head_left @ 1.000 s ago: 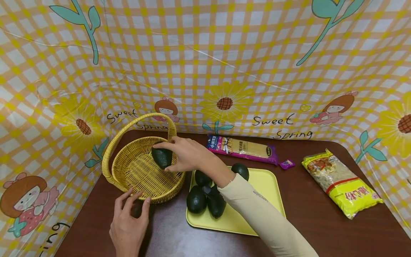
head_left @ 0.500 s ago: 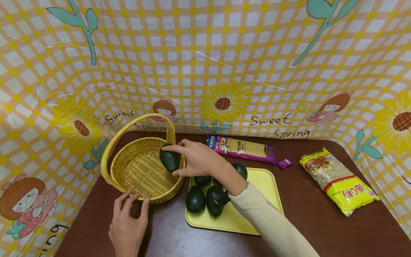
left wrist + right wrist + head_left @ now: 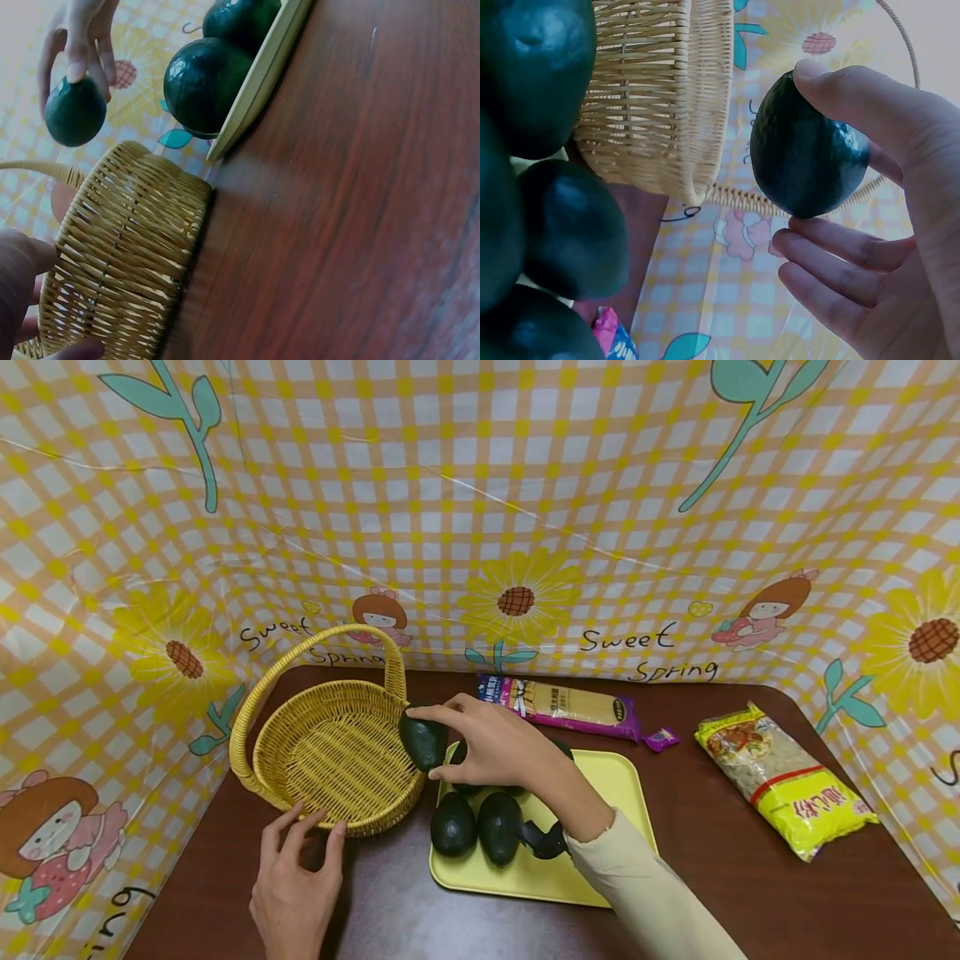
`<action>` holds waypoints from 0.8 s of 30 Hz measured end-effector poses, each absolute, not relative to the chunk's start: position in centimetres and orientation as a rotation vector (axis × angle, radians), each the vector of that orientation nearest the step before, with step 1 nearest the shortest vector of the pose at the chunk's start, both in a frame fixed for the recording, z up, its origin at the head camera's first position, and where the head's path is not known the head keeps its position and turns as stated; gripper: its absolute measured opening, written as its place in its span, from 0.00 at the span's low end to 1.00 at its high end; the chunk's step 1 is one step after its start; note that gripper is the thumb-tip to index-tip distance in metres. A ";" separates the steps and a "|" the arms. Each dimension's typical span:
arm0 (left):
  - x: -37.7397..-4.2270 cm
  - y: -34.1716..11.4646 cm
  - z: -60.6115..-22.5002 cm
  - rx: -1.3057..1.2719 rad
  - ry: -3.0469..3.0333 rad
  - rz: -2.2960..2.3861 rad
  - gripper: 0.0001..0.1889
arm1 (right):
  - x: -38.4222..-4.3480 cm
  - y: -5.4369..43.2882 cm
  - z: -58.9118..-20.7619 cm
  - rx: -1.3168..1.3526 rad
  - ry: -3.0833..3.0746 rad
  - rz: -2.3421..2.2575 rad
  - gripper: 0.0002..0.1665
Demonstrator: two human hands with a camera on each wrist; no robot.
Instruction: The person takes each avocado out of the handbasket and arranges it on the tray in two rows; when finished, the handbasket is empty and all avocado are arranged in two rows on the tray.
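Note:
In the head view my right hand (image 3: 491,743) grips a dark green avocado (image 3: 423,742) between thumb and fingers, beside the right rim of the wicker basket (image 3: 277,777). The right wrist view has the thumb on this avocado's (image 3: 806,150) top and fingertips at its lower end. The basket's arched handle stands up, and no avocado shows inside. My left hand (image 3: 296,881) holds the near rim, fingers bent over it. Several avocados (image 3: 500,828) lie on a yellow tray (image 3: 555,881); my right hand and forearm partly hide those at the back.
A purple pasta packet (image 3: 570,706) lies behind the tray, with a small purple wrapped piece (image 3: 661,740) at its end. A yellow bag (image 3: 787,781) lies at the right. A patterned cloth (image 3: 480,510) rises behind the brown table (image 3: 720,877).
My right hand has moved right with the avocado, from over the inside of the basket to its right rim. The left hand has stayed at the near rim.

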State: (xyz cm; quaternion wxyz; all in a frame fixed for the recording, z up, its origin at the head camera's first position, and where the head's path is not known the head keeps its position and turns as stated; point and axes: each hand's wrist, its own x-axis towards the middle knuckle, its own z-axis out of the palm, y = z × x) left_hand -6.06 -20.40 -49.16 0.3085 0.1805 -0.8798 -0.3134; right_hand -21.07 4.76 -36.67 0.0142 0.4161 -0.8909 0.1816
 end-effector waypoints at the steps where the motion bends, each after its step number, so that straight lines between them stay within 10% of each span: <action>1: -6.1 -20.4 -49.1 0.476 -2.325 -0.830 0.16 | -21.0 5.0 -36.7 1.288 -2.781 0.569 0.47; 24: -5.9 -20.2 -49.0 0.476 -2.315 -0.823 0.16 | -17.2 12.0 -38.0 1.095 -2.814 0.657 0.49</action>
